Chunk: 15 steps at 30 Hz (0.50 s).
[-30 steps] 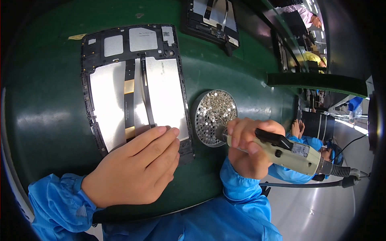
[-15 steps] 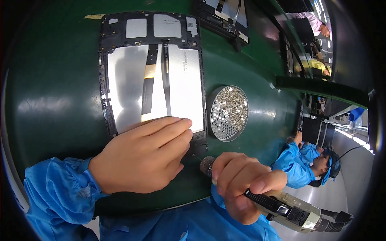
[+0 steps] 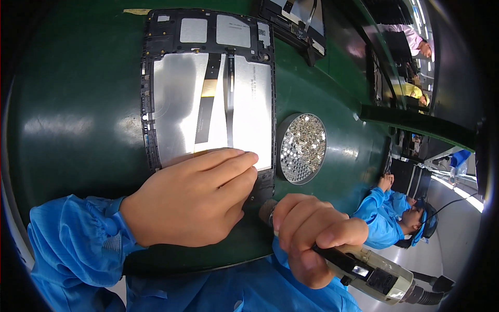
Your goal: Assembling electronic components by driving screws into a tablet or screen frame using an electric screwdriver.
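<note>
A flat tablet-like device (image 3: 176,109) lies on the green work surface with its silvery inner side up, framed in black, with dark ribbon cables running down its middle. My left hand (image 3: 192,197) lies over its lower part, back of the hand up. Its fingers are pressed together and bent over the lower edge area; the thumb and anything under the fingers are hidden. In my right hand (image 3: 312,234) is an electric screwdriver (image 3: 382,278), its cord end toward the lower right and its knurled front collar pointing left. The driver's tip cannot be made out.
Right of the device stands a round dish (image 3: 303,151) of small shiny screws. A second opened device (image 3: 296,26) lies at the back. A green rail (image 3: 416,119) crosses at the right, and beyond it a person in blue (image 3: 387,213) works with their hands raised.
The device and the dish appear slightly farther right in the view, the surroundings shifting too. Both of my hands keep the same pose, the right one still around the screwdriver.
</note>
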### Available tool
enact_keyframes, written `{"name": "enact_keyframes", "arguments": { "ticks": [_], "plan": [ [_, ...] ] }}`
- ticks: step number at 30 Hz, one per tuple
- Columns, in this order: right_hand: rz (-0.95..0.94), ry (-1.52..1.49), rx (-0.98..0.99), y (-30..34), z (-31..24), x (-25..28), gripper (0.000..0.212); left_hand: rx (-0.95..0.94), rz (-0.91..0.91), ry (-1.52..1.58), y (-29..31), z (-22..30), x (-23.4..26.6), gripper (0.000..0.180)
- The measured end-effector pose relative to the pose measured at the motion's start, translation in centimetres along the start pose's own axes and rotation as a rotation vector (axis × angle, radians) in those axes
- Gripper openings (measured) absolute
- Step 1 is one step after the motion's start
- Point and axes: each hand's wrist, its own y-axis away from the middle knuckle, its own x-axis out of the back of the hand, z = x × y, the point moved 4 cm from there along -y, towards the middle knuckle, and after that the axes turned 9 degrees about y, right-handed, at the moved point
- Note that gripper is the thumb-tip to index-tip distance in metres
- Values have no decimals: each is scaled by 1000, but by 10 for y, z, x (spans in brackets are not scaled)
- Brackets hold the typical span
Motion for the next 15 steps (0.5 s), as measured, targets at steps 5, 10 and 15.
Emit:
{"name": "enact_keyframes", "arguments": {
  "ticks": [5, 10, 15],
  "plan": [
    [0, -6, 28, -1, -1, -10, 41, -25, 6, 17, 9, 2, 7, 20],
    [-31, 50, 35, -4, -2, -20, 35, -80, 9, 49, 16, 4, 11, 15],
    [18, 100, 35, -8, -5, -32, 32, -93, 24, 43, 21, 7, 18, 11]
  ]
}}
